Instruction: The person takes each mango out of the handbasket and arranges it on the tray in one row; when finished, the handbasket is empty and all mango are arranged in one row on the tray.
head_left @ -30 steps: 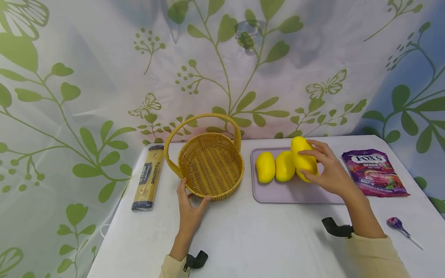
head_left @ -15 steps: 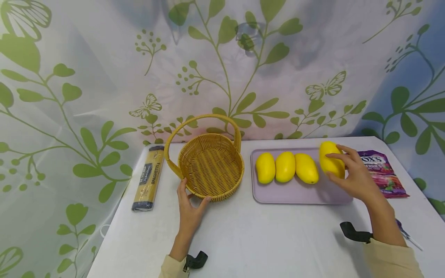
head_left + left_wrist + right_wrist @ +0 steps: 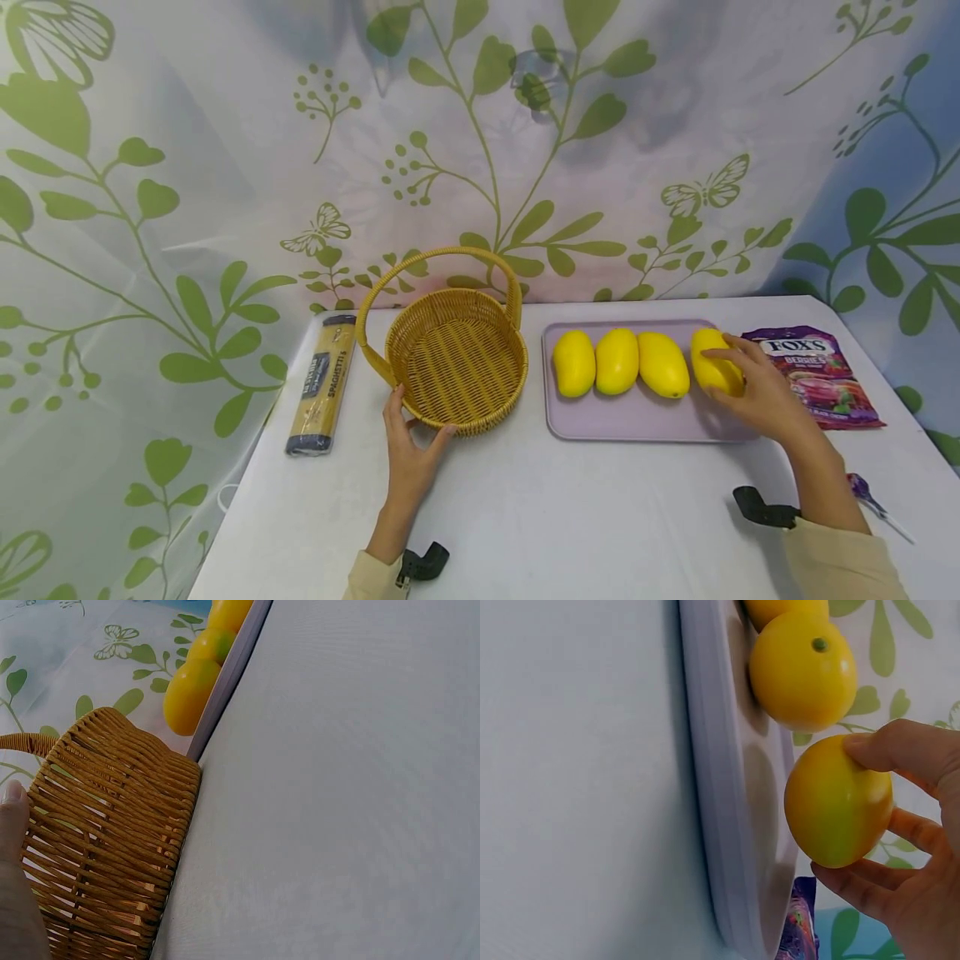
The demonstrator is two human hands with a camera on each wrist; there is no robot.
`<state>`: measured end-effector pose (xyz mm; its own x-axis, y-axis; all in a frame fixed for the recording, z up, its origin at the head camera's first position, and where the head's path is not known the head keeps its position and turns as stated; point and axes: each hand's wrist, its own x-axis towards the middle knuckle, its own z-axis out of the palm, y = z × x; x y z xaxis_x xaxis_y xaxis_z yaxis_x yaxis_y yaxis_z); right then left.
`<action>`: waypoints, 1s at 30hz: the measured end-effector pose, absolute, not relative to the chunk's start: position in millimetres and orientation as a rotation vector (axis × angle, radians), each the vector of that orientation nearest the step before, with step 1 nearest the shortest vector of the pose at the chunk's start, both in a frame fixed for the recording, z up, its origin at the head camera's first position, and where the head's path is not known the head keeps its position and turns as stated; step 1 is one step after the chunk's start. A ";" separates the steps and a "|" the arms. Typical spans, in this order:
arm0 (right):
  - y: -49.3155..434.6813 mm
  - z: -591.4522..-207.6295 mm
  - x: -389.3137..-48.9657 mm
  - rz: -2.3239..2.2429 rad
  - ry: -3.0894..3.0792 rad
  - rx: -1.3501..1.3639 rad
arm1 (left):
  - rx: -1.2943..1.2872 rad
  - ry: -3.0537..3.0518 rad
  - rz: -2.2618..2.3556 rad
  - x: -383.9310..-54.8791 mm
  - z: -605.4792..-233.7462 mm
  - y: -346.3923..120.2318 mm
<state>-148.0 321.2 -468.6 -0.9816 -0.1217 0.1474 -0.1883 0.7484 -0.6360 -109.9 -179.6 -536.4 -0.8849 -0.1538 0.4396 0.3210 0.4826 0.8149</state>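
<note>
In the head view, my right hand (image 3: 761,387) grips a yellow mango (image 3: 712,358) at the right part of a lilac tray (image 3: 622,425). The thumb and fingers hold this mango (image 3: 836,802) from its sides in the right wrist view; its shadow falls on the tray, and whether it touches the tray I cannot tell. Beside it lie a mango (image 3: 663,364), another mango (image 3: 617,360) and a leftmost mango (image 3: 574,363). My left hand (image 3: 411,458) touches the near-left side of a round wicker basket (image 3: 457,367), thumb and fingers spread; the basket holds nothing.
A spaghetti pack (image 3: 322,383) lies left of the basket. Right of the tray are a purple FOX'S candy bag (image 3: 821,379) and a lollipop (image 3: 870,496), partly behind the right forearm. A leaf-patterned curtain (image 3: 465,125) hangs behind the white table (image 3: 570,517).
The right hand has carried the held mango rightward, away from the other three mangoes, then lowered it toward the tray's right end. The left hand and the basket have stayed in place.
</note>
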 end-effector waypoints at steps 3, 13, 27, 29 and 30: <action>321.9 -471.6 -147.5 1.066 -2.856 0.270 | -0.151 -2.266 -1.404 -110.3 -536.9 -180.2; 320.0 -476.3 -146.5 1.103 -2.858 0.324 | -0.138 -2.270 -1.402 -103.2 -517.3 -171.6; 319.4 -477.2 -146.5 1.096 -2.939 0.291 | -0.153 -2.273 -1.392 -110.6 -536.6 -180.4; 318.9 -475.9 -146.6 1.101 -2.956 0.280 | -0.152 -2.273 -1.394 -111.1 -536.7 -180.5; 318.7 -475.5 -146.9 1.100 -2.961 0.276 | -0.154 -2.272 -1.393 -111.3 -536.7 -180.4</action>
